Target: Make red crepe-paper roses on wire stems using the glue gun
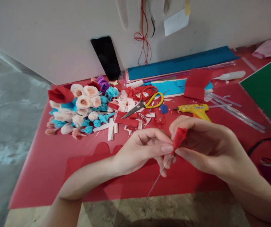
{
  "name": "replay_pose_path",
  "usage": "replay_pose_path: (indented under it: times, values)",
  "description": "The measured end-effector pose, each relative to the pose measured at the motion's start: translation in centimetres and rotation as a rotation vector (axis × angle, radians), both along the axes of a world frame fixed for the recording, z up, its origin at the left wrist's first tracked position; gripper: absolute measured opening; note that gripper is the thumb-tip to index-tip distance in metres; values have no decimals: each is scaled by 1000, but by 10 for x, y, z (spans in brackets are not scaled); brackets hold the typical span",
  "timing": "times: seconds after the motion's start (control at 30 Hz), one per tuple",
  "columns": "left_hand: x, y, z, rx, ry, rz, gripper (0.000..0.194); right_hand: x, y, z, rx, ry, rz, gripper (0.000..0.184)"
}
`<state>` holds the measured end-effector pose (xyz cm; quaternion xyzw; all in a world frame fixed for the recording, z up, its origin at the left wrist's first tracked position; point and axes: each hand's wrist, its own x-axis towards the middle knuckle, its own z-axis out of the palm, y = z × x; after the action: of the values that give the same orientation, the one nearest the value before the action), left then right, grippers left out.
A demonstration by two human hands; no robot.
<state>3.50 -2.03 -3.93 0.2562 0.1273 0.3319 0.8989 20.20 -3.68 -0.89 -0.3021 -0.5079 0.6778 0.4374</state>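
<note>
Above a red table point(38, 179) with finished-looking paper flowers point(83, 102), one seemingly half-made red bud point(180, 136) is finger-pinched by left hand point(142, 149) and right hand point(212, 143).

Not a word readable right now: on the right of the table point(43, 170), the yellow glue gun point(189, 108) wears a small label point(199, 106) too blurred to make out, and at the far wall point(66, 25) a white paper slip point(176, 22) gives up nothing legible.
</note>
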Motion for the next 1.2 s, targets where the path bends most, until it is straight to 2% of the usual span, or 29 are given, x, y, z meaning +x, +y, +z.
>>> replay_pose_path:
  times: [0.67, 0.8, 1.0, 1.2]
  values:
    - [-2, 0, 0, 32, 108, 46, 4, 1, 1, 0, -28, 22, -3, 26]
    - [-1, 1, 2, -3, 106, 48, 4, 0, 1, -1, -30, 28, -6, 23]
    - [-1, 0, 3, -29, 142, 53, 7, -1, 0, 3, -40, -5, -57, 22]
    - [-2, 0, 2, -11, 122, 47, 3, 2, 0, 4, -22, -49, -46, 21]
